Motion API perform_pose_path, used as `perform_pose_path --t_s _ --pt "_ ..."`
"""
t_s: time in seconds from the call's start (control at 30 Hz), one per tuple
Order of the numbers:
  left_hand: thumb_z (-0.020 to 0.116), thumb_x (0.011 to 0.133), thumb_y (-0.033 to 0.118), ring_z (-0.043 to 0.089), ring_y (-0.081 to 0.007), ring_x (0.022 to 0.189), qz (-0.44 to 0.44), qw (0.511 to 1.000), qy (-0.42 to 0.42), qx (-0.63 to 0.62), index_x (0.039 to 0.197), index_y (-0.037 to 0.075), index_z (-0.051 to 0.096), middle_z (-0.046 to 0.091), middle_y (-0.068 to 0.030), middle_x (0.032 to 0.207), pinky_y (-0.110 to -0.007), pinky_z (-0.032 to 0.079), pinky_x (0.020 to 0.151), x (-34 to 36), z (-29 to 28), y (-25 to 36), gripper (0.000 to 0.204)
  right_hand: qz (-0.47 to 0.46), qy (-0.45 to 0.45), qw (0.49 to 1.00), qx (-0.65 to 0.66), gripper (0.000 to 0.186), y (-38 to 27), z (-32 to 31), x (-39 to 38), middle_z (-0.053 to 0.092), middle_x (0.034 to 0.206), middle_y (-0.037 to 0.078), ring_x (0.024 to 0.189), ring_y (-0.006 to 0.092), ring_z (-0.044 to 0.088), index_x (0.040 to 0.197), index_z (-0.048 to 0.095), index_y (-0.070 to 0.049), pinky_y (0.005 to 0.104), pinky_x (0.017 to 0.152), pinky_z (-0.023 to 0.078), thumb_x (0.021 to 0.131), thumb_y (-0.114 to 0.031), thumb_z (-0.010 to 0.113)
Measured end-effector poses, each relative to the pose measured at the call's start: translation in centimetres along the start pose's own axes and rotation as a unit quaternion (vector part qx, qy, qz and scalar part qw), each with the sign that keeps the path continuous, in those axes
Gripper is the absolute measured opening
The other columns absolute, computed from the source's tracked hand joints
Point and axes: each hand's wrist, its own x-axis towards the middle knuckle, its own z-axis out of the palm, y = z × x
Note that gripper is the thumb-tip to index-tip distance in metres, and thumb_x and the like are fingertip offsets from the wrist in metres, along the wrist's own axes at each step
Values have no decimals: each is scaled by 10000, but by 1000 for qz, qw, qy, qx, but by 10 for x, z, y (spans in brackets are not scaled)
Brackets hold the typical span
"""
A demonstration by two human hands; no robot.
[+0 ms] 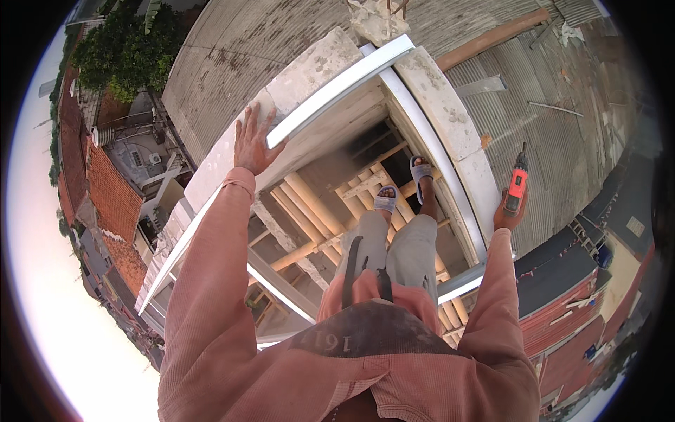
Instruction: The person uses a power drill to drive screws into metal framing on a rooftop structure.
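Note:
My left hand [254, 143] lies with fingers spread on the top of a pale block wall [309, 68]. Its thumb side is against the near end of a shiny metal channel [339, 87], which slants away to the far corner. Out to the right, my right hand [504, 218] is wrapped round a red and black cordless drill [517, 181], its bit pointing away from me. A second metal channel [437, 151] runs along the inner side of the right wall and passes under the first at the corner.
My sandalled feet stand on bamboo poles [306, 204] over a deep opening between the walls. More metal framing [281, 292] crosses nearer to me. Corrugated roofing [225, 53] lies beyond the walls, with a wooden beam [492, 39] on it. Rooftops [112, 204] drop away at left.

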Motion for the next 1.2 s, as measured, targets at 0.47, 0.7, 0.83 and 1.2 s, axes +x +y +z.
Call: perform_pose_path --t_s 0.47,0.7,0.83,1.2 --pt "690 840 711 113 -350 1589 -64 993 -84 -48 1631 287 275 136 -119 1723 -548 155 1288 -1 -21 10 988 -47 -16 999 -11 434 -1 -2 5 657 1249 159 1138 321 633 1337 577 -20 426 986 499 955 -166 723" --pt "785 732 709 96 -304 1595 -130 978 -130 -94 1643 275 196 97 -60 1735 -577 175 1285 11 -32 22 1168 -110 -68 990 -49 549 3 -11 15 610 1369 186 1253 350 595 1453 497 -32 444 1032 489 959 -133 712" --pt "834 717 654 81 -291 1598 -155 975 -128 -91 1644 279 193 80 -44 1737 -580 165 1287 9 -26 23 1187 -49 -135 989 21 532 -3 -35 25 620 1350 183 1236 349 605 1446 504 -20 424 1045 478 962 -111 703" --pt "746 651 830 106 -291 1594 -146 982 -94 -81 1640 305 202 105 -32 1734 -625 195 1266 8 -19 18 1245 -275 -334 901 -36 579 -91 -157 8 670 1239 169 1154 365 643 1381 573 -37 461 999 501 899 -277 785"
